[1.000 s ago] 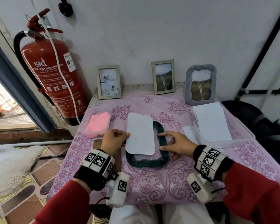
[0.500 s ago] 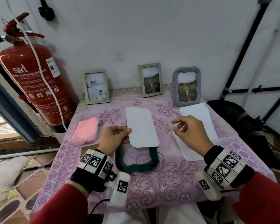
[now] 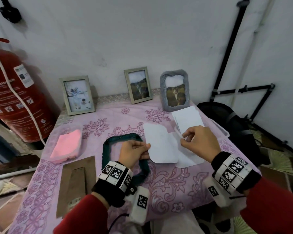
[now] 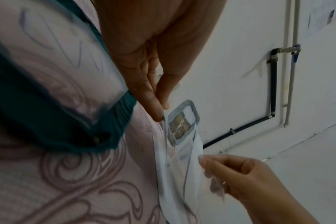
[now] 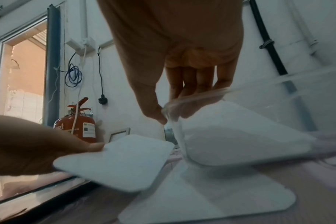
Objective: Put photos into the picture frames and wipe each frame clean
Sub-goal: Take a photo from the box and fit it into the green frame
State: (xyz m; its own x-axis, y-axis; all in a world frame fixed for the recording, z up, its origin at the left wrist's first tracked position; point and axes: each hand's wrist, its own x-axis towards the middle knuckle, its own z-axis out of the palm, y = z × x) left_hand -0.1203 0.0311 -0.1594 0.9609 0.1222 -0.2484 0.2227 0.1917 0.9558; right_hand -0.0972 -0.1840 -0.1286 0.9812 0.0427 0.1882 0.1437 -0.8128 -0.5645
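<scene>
Nearest the person, on the pink floral tablecloth, a brown frame backing lies flat at the left edge. Just beyond it, the left hand pinches the left edge of a white rounded-corner sheet between thumb and curled fingers, holding it clear of the cloth; the dark green frame lies flat beneath and left of this hand. The right hand pinches a thin clear sheet between thumb and fingertips, above a second white sheet lying on the cloth. Further left sits a pink cloth. Against the wall stand three filled frames; a red extinguisher stands far left
</scene>
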